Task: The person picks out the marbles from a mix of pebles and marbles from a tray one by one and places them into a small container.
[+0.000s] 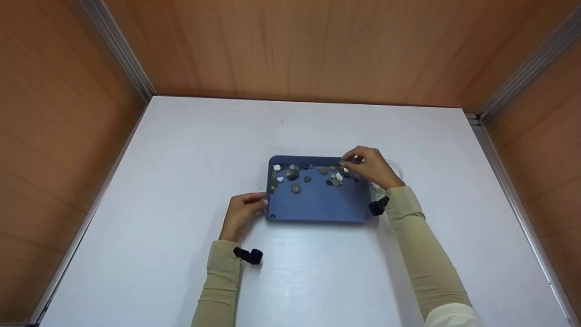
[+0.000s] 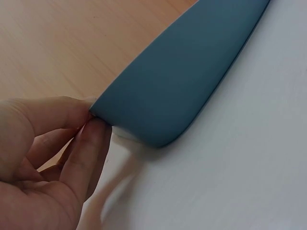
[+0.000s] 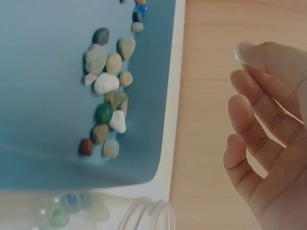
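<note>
A blue tray lies in the middle of the white table, with several small pebbles strewn along its far side. My left hand pinches the tray's left rim between thumb and forefinger; the left wrist view shows the same grip of the left hand on the tray. My right hand hovers over the tray's far right corner and pinches a small clear bead at its fingertips. The pebbles lie below it, on the tray.
A clear plastic jar lies on the table just right of the tray, its rim near several glass beads. Wooden walls enclose the table on three sides.
</note>
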Available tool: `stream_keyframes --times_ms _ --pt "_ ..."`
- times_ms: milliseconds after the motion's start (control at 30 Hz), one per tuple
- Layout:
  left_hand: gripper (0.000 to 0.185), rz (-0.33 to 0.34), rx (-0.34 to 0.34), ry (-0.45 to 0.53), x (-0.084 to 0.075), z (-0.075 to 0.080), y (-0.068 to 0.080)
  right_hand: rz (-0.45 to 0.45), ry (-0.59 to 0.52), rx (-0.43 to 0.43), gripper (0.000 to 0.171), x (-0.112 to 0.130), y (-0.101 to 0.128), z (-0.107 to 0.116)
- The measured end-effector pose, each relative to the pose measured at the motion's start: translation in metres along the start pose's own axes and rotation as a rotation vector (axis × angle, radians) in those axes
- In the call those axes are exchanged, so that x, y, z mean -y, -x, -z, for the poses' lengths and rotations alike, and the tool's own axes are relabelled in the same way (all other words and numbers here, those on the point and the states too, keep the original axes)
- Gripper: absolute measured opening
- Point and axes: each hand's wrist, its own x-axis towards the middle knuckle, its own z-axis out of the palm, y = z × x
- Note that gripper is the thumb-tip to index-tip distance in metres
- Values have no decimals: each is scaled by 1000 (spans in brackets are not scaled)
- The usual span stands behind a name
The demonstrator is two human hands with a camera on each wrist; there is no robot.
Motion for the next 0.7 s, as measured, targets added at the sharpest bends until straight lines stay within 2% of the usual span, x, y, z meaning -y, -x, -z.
stream_keyframes --times_ms 200,700 --pt "29 6 3 -12 -1 1 0 13 14 -9 17 -6 7 8" --pt "28 17 6 2 -1 0 0 -46 58 -64 18 -31 25 27"
